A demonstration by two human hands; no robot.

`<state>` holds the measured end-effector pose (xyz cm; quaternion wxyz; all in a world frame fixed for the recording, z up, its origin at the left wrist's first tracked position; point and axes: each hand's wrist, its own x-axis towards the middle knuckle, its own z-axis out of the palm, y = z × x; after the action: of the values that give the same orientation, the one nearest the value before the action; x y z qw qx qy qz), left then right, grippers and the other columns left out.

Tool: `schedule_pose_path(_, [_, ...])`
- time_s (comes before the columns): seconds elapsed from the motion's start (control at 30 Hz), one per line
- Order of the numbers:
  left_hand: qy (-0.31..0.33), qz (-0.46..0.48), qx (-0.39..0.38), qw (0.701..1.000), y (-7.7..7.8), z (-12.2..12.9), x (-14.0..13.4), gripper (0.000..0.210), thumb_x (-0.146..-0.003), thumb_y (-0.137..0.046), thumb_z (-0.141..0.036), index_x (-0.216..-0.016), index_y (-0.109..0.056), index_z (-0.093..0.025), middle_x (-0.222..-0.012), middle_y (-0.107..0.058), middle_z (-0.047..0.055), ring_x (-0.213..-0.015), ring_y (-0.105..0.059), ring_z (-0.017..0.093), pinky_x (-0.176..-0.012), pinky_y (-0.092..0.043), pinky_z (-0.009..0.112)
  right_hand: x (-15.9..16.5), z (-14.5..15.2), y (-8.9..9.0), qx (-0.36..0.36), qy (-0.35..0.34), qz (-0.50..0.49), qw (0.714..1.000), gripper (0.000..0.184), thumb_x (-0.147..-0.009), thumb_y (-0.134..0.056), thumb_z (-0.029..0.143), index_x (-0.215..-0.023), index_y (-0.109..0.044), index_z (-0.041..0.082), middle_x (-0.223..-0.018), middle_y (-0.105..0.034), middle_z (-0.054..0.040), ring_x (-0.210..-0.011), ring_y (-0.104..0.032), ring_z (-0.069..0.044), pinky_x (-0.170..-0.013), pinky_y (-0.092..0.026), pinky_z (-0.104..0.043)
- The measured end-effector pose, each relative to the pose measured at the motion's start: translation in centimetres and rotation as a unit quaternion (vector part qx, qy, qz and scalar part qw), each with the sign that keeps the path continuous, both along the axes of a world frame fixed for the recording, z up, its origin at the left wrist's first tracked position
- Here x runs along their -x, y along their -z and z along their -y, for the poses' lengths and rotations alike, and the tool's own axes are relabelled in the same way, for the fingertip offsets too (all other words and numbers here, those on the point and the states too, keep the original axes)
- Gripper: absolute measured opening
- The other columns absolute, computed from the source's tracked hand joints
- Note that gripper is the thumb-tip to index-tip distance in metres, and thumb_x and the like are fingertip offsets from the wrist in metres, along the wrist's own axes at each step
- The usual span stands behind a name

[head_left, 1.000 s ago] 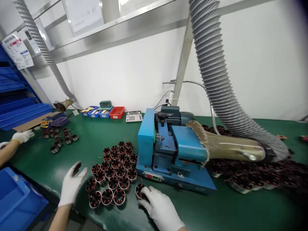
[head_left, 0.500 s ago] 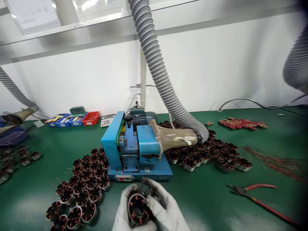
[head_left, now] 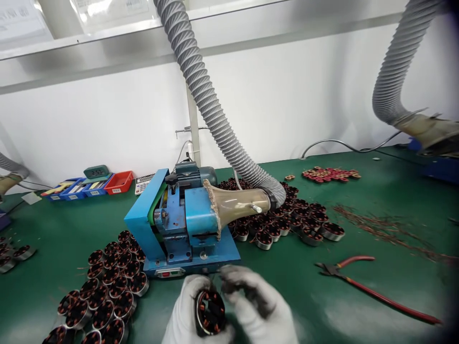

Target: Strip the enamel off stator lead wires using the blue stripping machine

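Note:
My left hand (head_left: 184,313), in a white glove, is closed around a motor stator (head_left: 211,313). This is a metal ring with copper windings and a dark core, its open face tilted toward me. Just right of it, apart from the ring, is my gloved right hand (head_left: 263,306), with darkened fingertips. Its fingers are curled in toward the thumb and blurred; what they pinch, if anything, I cannot make out. Both hands are in front of a blue belt-driven machine (head_left: 195,210). To the left, similar stators (head_left: 124,303) stand in a cluster on the green table.
More stators (head_left: 263,239) crowd behind and right of the machine. A grey hose (head_left: 215,105) feeds its clear nozzle (head_left: 242,205). Red-handled cutters (head_left: 380,294) and copper wire scraps (head_left: 387,229) lie right. Red rings (head_left: 330,174), small bins (head_left: 120,182) and a calculator (head_left: 142,184) sit behind.
The view has swung right, so the bench appears shifted left. My right hand has drawn away from the stator to the right; the left still holds it.

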<state>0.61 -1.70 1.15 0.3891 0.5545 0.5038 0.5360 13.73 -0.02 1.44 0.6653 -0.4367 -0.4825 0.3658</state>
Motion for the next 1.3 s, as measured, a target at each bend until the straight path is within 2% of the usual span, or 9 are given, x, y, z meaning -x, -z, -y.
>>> schedule_pose_path(0.1, [-0.033, 0.055, 0.035, 0.997, 1.8, -1.1, -0.6, 0.055, -0.052, -0.073, -0.016, -0.104, -0.058, -0.025, -0.109, -0.060, 0.009, -0.100, -0.058, 0.027, -0.087, -0.046, 0.034, 1.4, -0.1, 1.1, -0.010, 0.007, 0.149, 0.989, 0.021, -0.066, -0.068, 0.031, -0.085, -0.069, 0.024, -0.089, -0.072, -0.0070, -0.083, -0.066, -0.024, -0.076, -0.052, -0.033])
schedule_pose_path(0.17, [-0.047, 0.062, 0.058, 0.995, 2.9, -2.1, -1.0, 0.058, -0.053, -0.073, -0.017, -0.108, -0.056, -0.023, -0.113, -0.060, 0.011, -0.104, -0.057, 0.028, -0.092, -0.043, 0.036, 2.1, -1.0, 1.5, 0.013, 0.029, 0.189, 0.982, 0.024, -0.070, -0.062, 0.034, -0.090, -0.067, 0.022, -0.088, -0.072, -0.0080, -0.081, -0.066, -0.024, -0.074, -0.053, -0.034])
schedule_pose_path(0.27, [-0.057, 0.069, 0.084, 0.992, 3.8, -4.0, -1.7, 0.049, -0.056, -0.068, -0.017, -0.104, -0.058, -0.019, -0.111, -0.063, 0.012, -0.106, -0.056, 0.028, -0.094, -0.042, 0.036, 2.6, -2.8, 1.8, 0.058, 0.034, 0.209, 0.976, 0.025, -0.076, -0.052, 0.035, -0.089, -0.067, 0.019, -0.087, -0.071, -0.0096, -0.080, -0.066, -0.025, -0.074, -0.052, -0.037])
schedule_pose_path(0.37, [-0.074, 0.106, 0.076, 0.989, 3.8, -5.9, -2.3, 0.045, -0.058, -0.062, -0.015, -0.102, -0.057, -0.017, -0.108, -0.065, 0.011, -0.102, -0.059, 0.025, -0.092, -0.044, 0.034, 2.7, -4.4, 1.8, 0.077, 0.014, 0.194, 0.978, 0.027, -0.079, -0.046, 0.033, -0.090, -0.066, 0.018, -0.090, -0.070, -0.0100, -0.084, -0.065, -0.025, -0.078, -0.051, -0.038])
schedule_pose_path(0.57, [-0.046, 0.167, 0.078, 0.982, 2.5, -7.7, -3.1, 0.042, -0.058, -0.065, -0.020, -0.098, -0.053, -0.018, -0.103, -0.066, 0.011, -0.095, -0.062, 0.023, -0.089, -0.045, 0.035, 2.9, -6.2, 1.5, 0.073, 0.029, 0.160, 0.984, 0.025, -0.078, -0.045, 0.026, -0.083, -0.068, 0.018, -0.088, -0.069, -0.0104, -0.084, -0.064, -0.025, -0.078, -0.051, -0.039])
schedule_pose_path(0.97, [-0.039, 0.127, 0.082, 0.988, 2.3, -7.5, -3.2, 0.043, -0.060, -0.061, -0.021, -0.101, -0.049, -0.017, -0.108, -0.063, 0.012, -0.097, -0.061, 0.021, -0.091, -0.044, 0.033, 2.9, -6.4, 1.7, 0.051, 0.047, 0.137, 0.988, 0.021, -0.075, -0.047, 0.021, -0.075, -0.068, 0.018, -0.079, -0.070, -0.0089, -0.075, -0.065, -0.023, -0.070, -0.053, -0.036])
schedule_pose_path(1.1, [-0.072, 0.064, 0.080, 0.992, 2.8, -5.3, -2.5, 0.042, -0.056, -0.063, -0.020, -0.096, -0.053, -0.017, -0.101, -0.065, 0.011, -0.094, -0.062, 0.023, -0.085, -0.047, 0.031, 2.2, -4.3, 2.0, -0.021, 0.044, 0.185, 0.981, 0.019, -0.075, -0.048, 0.020, -0.077, -0.067, 0.019, -0.077, -0.069, -0.0073, -0.071, -0.065, -0.020, -0.065, -0.053, -0.031])
schedule_pose_path(1.2, [-0.070, 0.048, 0.060, 0.995, 2.4, -3.0, -1.9, 0.045, -0.052, -0.063, -0.018, -0.096, -0.054, -0.018, -0.098, -0.066, 0.009, -0.091, -0.063, 0.023, -0.081, -0.049, 0.029, 1.0, -2.3, 1.9, -0.082, 0.029, 0.269, 0.959, 0.013, -0.076, -0.055, 0.026, -0.080, -0.067, 0.022, -0.078, -0.069, -0.0056, -0.073, -0.064, -0.020, -0.066, -0.051, -0.030])
schedule_pose_path(1.3, [-0.016, 0.015, 0.030, 0.999, 1.1, -1.3, -1.4, 0.041, -0.049, -0.060, -0.014, -0.090, -0.055, -0.020, -0.090, -0.064, 0.005, -0.081, -0.062, 0.020, -0.072, -0.050, 0.026, -0.3, -1.4, 0.8, -0.042, 0.004, 0.283, 0.958, 0.017, -0.073, -0.060, 0.033, -0.061, -0.064, 0.022, -0.060, -0.063, -0.0023, -0.061, -0.059, -0.019, -0.056, -0.046, -0.029])
